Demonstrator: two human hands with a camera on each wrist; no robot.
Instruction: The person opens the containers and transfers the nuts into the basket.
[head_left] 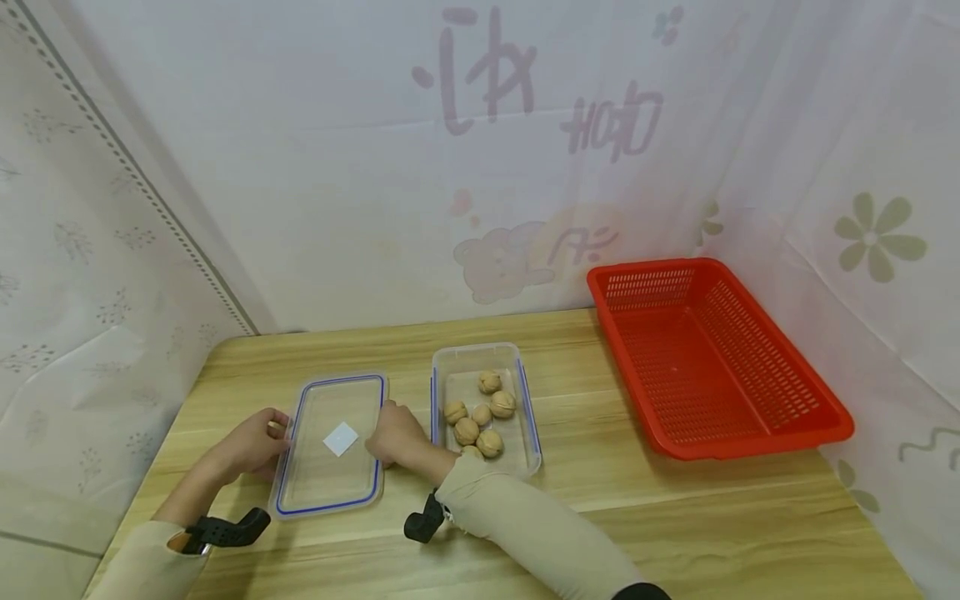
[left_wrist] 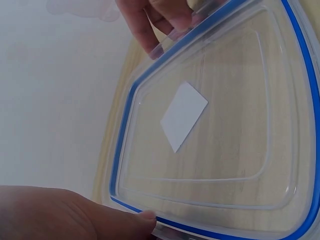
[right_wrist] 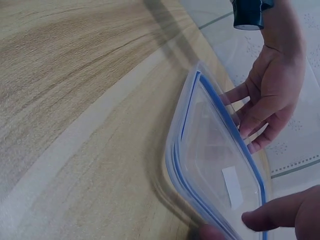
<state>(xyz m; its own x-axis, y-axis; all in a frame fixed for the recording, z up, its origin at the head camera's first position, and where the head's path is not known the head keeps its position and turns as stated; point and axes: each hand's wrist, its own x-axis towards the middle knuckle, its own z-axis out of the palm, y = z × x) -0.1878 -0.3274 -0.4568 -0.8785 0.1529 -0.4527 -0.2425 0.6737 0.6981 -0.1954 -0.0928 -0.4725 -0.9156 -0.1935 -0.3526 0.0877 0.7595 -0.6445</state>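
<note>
A clear plastic box lid [head_left: 322,483] with a blue seal and a white square label [head_left: 341,439] is held between both hands over the left part of the table. My left hand [head_left: 253,442] grips its left long edge, thumb [left_wrist: 135,224] on the rim. The right hand [head_left: 399,435] pinches the opposite long edge; its thumb [right_wrist: 270,215] shows over the lid in the right wrist view. Just right of that hand stands a clear box [head_left: 528,446] with blue trim, open at the top, with several walnuts [head_left: 502,405] inside. The right forearm overlaps the box's near left corner.
A red plastic basket [head_left: 660,367] with slotted walls stands at the table's right side. The wood-patterned table [head_left: 600,517] meets printed white cloth [head_left: 337,208] at the back and sides. Each wrist wears a black camera mount [head_left: 424,518].
</note>
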